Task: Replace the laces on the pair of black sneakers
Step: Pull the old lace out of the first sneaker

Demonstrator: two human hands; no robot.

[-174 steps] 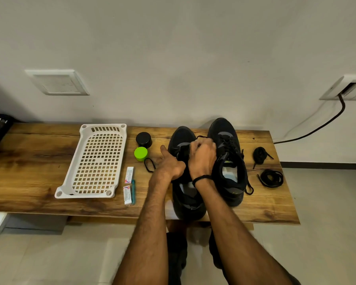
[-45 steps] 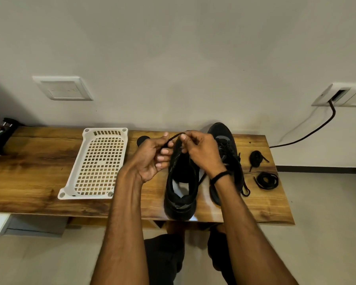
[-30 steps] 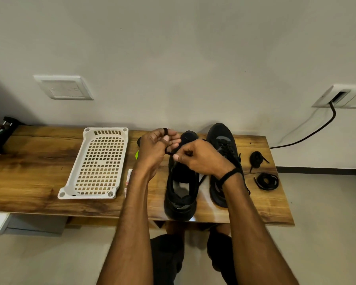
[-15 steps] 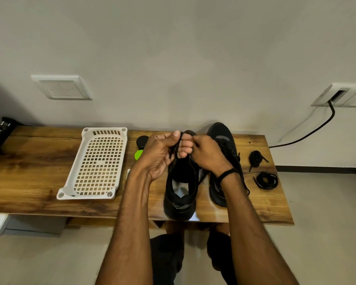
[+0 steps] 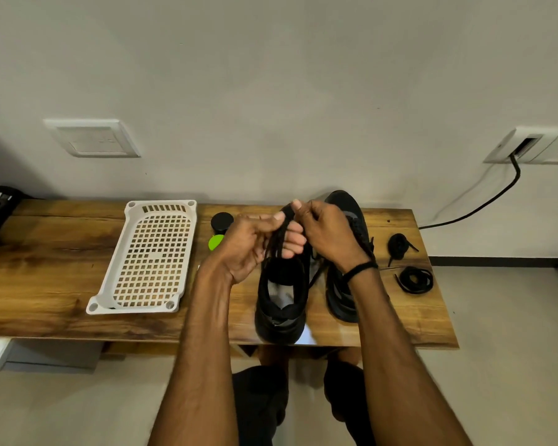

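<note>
1. Compared with 5.8 s ago, both hands have lifted off the left sneaker (image 5: pixel 281 304). Compared with half a second ago they are almost unchanged, with the right hand (image 5: pixel 329 235) slightly higher.
2. The left hand (image 5: pixel 248 246) is above the toe end of the left sneaker. Its fingers are curled and its thumb clamps a bunch of black lace (image 5: pixel 276 249). Several strands hang from it towards the sneaker's mouth, and I cannot tell whether they are threaded there.
3. The right hand touches the left hand's fingers and pinches the top of the same lace between thumb and fingertips. It wears a black wristband (image 5: pixel 360 268).
4. The left sneaker stands on the wooden bench (image 5: pixel 45 272) with its heel at the front edge and its toe towards the wall. The right sneaker (image 5: pixel 347 300) stands just beside it, laces in place.
5. Right of the left sneaker, past its partner, lie a coiled lace (image 5: pixel 413 280) and, farther back, a bundled lace (image 5: pixel 398 246). Both are near the bench's right end.
6. Left of the left sneaker, a black lid (image 5: pixel 221 220) and a green cap (image 5: pixel 216 242) sit near it, partly behind the left hand. The white tray (image 5: pixel 110 294) lies well apart, farther left.
7. The left forearm crosses the bare strip between the left sneaker and the tray. More bare wood lies beyond the tray. The wall stands right behind the sneaker's toe.
</note>
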